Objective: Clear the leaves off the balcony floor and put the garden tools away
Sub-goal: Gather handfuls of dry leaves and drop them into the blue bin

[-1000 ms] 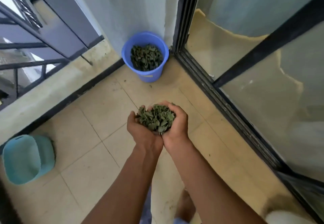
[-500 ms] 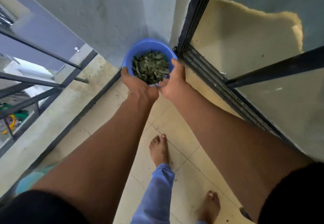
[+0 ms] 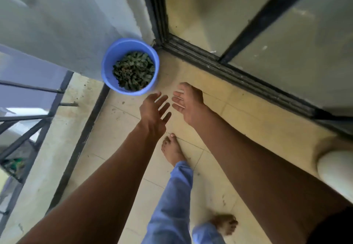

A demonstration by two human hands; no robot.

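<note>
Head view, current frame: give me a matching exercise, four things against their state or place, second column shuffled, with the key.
Things:
1. blue bucket
2. leaves
3. left hand
4. right hand

States or places:
A. open and empty, nearer the sliding door track
B. heaped inside the bucket
C. standing in the corner by the wall
D. open and empty, just below the bucket's rim in the picture

Pairs: 1-C, 2-B, 3-D, 4-A
</note>
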